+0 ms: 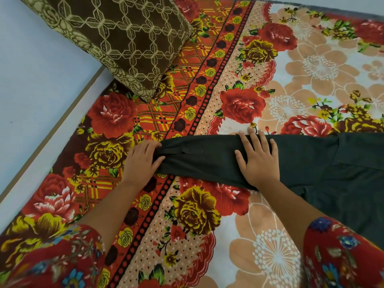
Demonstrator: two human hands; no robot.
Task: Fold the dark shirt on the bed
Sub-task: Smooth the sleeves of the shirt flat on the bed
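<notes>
Fingers of the left hand were curled round the very end of the sleeve, the thumb closing on it from the near side, so the cuff was bunched in that grip just left of centre. To its right the right hand lay flat on the same sleeve, its fingers straight and spread. The tips reached just past the far edge of the cloth onto the bed, pressing rather than holding. Between the two hands the sleeve ran as a band across the middle of the frame, long axis left to right. Beyond the right hand it widened into the body of the dark shirt, which filled the right and lower right and ran out of the frame. The bulk of the garment therefore lay to the right of both hands, the right hand nearer it. To my eye, folding the sleeve would mean carrying the gripped end rightward over the pressing hand. The cloth looked dark greenish-black, matte and soft, lightly creased, with a seam near the shoulder. A brown patterned pillow sat at upper left.
</notes>
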